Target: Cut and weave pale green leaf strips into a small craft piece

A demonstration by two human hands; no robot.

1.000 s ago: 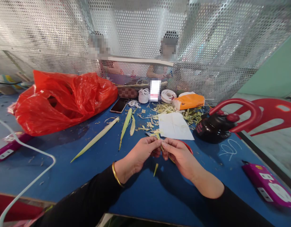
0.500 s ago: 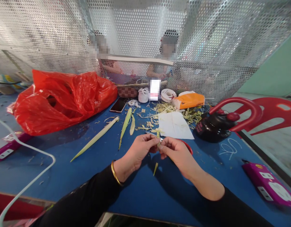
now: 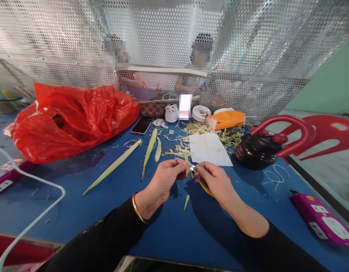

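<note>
Over the blue table, my left hand (image 3: 170, 175) pinches a small pale-green plaited leaf piece (image 3: 187, 160), with loose strands hanging below the fingertips. Close beside it, my right hand (image 3: 212, 179) is closed, thumb against fingers, on a small shiny metal piece (image 3: 192, 167) that touches the plait; most of this piece is hidden. Partly under my right hand lies a yellow and red looped handle (image 3: 206, 188), perhaps of scissors. A short green leaf sliver (image 3: 186, 202) lies on the table below my hands.
Long pale leaves (image 3: 113, 168) lie to the left, near a red plastic bag (image 3: 78, 121) and a phone (image 3: 142, 125). Beyond my hands are leaf scraps and a white paper (image 3: 210, 149). A black kettle (image 3: 252, 151) and purple power strip (image 3: 323, 219) stand right.
My right hand has drawn slightly right from my left fingertips, and the shiny piece shows more plainly. Loose strands now show below the plait. The view has shifted slightly.
</note>
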